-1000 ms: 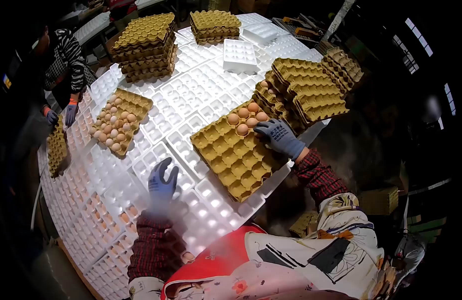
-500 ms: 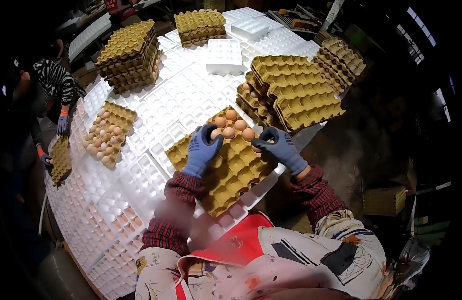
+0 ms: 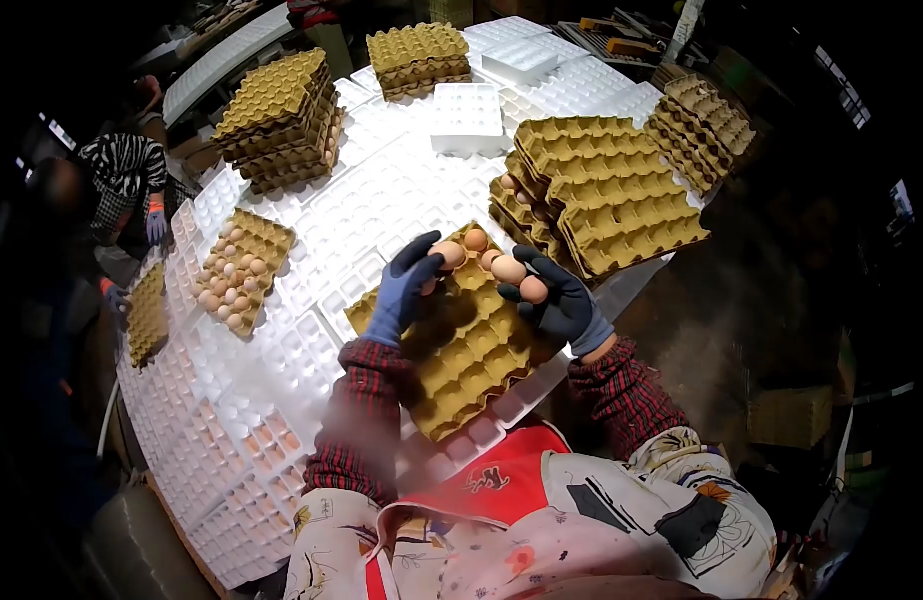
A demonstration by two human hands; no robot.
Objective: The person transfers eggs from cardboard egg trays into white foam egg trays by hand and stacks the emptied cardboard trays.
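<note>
A yellow-brown egg tray (image 3: 471, 371) lies in front of me on the white foam, its near cups bare. My left hand (image 3: 399, 296), in a blue-grey glove, curls round brown eggs (image 3: 447, 256) above the tray's far left part. Opposite it, my right hand (image 3: 564, 308) is turned palm up, gripping eggs (image 3: 508, 269) between its dark-palmed fingers. At the tray's far corner an egg (image 3: 475, 240) shows between my hands, with another partly hidden behind the right hand's eggs.
White foam egg trays (image 3: 361, 205) cover the table, some filled at the lower left. Stacked egg trays (image 3: 621, 195) stand close on the right, and another stack (image 3: 276, 120) at the back left. A part-filled tray (image 3: 243, 270) lies leftward. A co-worker's gloved hand (image 3: 156, 224) is at the far left.
Both hands have lifted eggs out of the tray's far rows. My right hand has rolled from palm down to palm up. The view has shifted slightly, moving the scene rightward.
</note>
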